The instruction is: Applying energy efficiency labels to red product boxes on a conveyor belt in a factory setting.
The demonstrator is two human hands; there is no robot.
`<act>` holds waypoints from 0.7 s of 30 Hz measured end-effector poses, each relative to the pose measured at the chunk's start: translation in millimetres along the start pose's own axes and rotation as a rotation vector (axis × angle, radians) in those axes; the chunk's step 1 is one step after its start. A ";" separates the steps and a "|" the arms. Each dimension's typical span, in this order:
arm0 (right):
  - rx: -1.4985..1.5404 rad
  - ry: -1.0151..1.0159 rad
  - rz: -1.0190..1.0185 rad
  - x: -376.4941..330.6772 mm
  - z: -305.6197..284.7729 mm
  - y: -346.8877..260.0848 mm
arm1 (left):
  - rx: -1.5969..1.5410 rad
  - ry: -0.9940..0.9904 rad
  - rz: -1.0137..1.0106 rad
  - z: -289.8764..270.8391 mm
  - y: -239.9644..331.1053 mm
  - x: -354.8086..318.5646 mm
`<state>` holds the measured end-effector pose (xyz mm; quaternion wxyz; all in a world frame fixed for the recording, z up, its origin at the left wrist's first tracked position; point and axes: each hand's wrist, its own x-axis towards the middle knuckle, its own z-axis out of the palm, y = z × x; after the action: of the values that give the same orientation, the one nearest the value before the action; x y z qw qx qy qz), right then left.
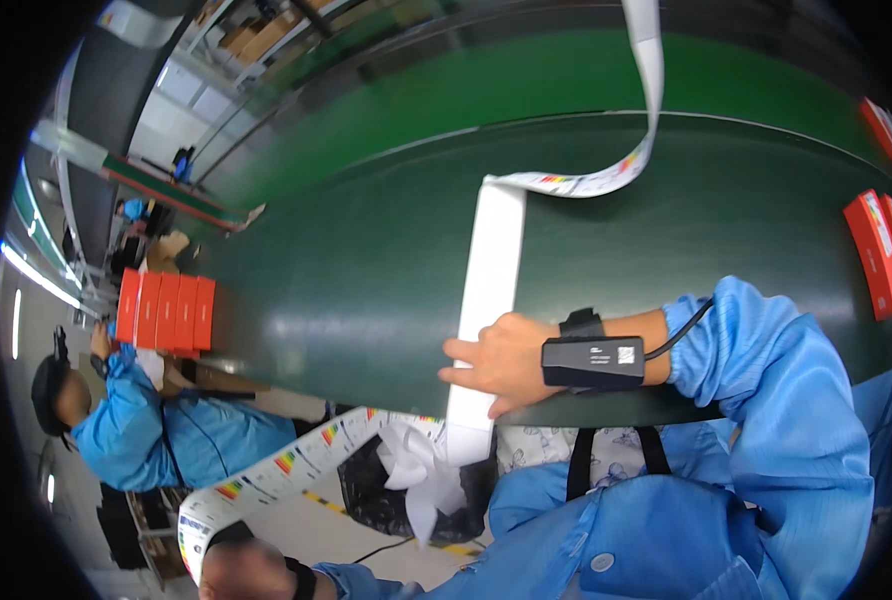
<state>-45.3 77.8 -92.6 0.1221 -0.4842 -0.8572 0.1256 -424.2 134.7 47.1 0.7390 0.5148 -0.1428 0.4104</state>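
Observation:
A long strip of labels (493, 245), white on its back, runs down the dark green work surface (366, 270) and over its near edge. My right hand (506, 362) lies across the strip with fingers apart, pointing left. Beyond the near edge the strip turns, showing printed labels with coloured bars, and stretches through the air to the lower left. There my left hand (246, 570) holds its curled end; the fingers are blurred. Crumpled white strip (421, 475) hangs over a black bag (366, 480) below the edge. A black device is strapped to my right wrist.
Several red boxes (166, 312) stand in a row at the left end of the surface. More red boxes (874, 255) are at the right, with part of another person's hand beside them. A co-worker in blue (186, 435) is at the left. Shelves with cartons (261, 40) stand behind.

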 end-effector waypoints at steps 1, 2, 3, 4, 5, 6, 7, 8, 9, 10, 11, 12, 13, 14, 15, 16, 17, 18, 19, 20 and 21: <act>-0.031 -0.046 -0.032 4.1 -0.4 1.3 | 0.040 0.056 0.013 -20.3 25.7 -14.9; 0.027 -0.084 -0.026 6.3 -9.4 1.1 | 0.094 0.116 0.033 -30.9 53.0 -31.2; 0.027 -0.141 -0.031 14.4 -8.6 5.4 | 0.143 0.016 0.028 -8.3 25.8 -5.5; 0.024 -0.187 -0.003 11.5 -13.8 15.7 | 0.169 0.031 -0.008 -31.2 63.6 -20.2; -0.016 -0.219 0.067 18.2 -23.0 19.7 | 0.320 -0.032 -0.083 -17.8 50.3 -6.0; -0.060 -0.248 0.139 26.0 -33.3 27.1 | 0.467 -0.097 -0.162 -5.4 40.6 14.0; -0.070 -0.002 0.166 28.9 -41.6 48.0 | 0.597 -0.133 -0.288 -1.7 52.8 22.8; -0.105 0.146 0.130 33.3 -65.6 69.4 | 0.609 -0.114 -0.286 1.3 66.5 28.9; -0.192 0.268 0.184 37.5 -94.4 85.0 | 0.664 -0.190 -0.361 3.8 81.8 34.6; -0.334 0.450 0.315 34.8 -118.0 115.7 | 0.701 -0.286 -0.429 1.8 92.9 44.6; -0.403 0.369 0.525 17.0 -162.7 136.0 | 0.721 -0.401 -0.483 -6.4 97.6 56.1; -0.557 0.630 0.676 3.3 -182.9 148.5 | 0.755 -0.509 -0.541 -11.8 101.3 65.1; -0.588 0.825 0.705 -11.9 -196.2 183.0 | 0.794 -0.614 -0.603 -13.8 104.4 71.4; -0.609 1.021 0.725 -26.4 -203.1 216.0 | 0.836 -0.715 -0.669 -15.1 104.9 73.1; -0.557 1.070 0.701 -39.8 -204.4 231.4 | 0.811 -0.592 -0.531 -17.7 100.5 60.5; -0.505 1.118 0.674 -48.1 -204.6 240.4 | 0.815 -0.593 -0.522 -14.1 93.0 61.0; -0.426 1.118 0.663 -47.7 -205.7 233.7 | 0.864 -0.603 -0.529 -4.0 86.7 59.5; -0.264 1.152 0.632 -48.6 -200.7 239.8 | 0.913 -0.615 -0.534 5.5 79.2 61.0; -0.176 1.170 0.540 -52.3 -186.9 260.4 | 0.953 -0.634 -0.541 10.3 65.8 70.0; -0.079 1.181 0.440 -44.4 -182.7 255.9 | 0.907 -0.828 -0.693 3.7 48.9 81.8; 0.004 1.121 0.486 -43.9 -174.8 247.2 | 0.675 -0.662 -0.753 2.6 16.0 78.4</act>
<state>232.1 180.5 -14.7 0.5235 -0.6579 -0.5273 -0.1225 -386.9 170.5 108.3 0.5455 0.8365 -0.0349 -0.0387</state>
